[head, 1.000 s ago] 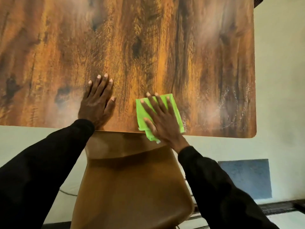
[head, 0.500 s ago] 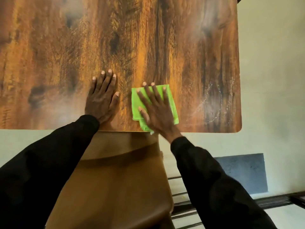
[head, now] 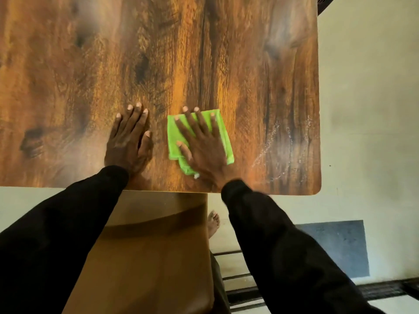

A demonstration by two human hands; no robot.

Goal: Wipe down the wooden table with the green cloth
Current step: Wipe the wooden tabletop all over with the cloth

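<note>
The left hand (head: 128, 141) lies flat on the counter (head: 249, 64), palm down, fingers straight and close together, holding nothing. Its wrist sits just inside the near edge, and a black sleeve (head: 56, 241) runs back from it. To its left, bare wood grain stretches to the frame's edge, and more of it runs away beyond the fingertips.

Below the near edge, a brown chair seat (head: 147, 257) is tucked partly under the counter, between the two arms. A bare foot (head: 213, 223) shows on the floor (head: 367, 109) just beside the seat's right side.

The right hand (head: 201, 146) is just beside the left, apart from it, spread wide with straight fingers pressing down on the green cloth (head: 223, 139). The cloth is folded into a rough rectangle and lies flat on the wood near the near edge. Green shows round the hand on the left, far and right sides, and one corner bunches by the heel of the palm.

Right of the cloth is a strip of wood with whitish streaks (head: 278, 141), reaching to the right edge and the rounded near corner. Past that edge lies pale floor, with a grey rectangle (head: 335, 245) lower down.
</note>
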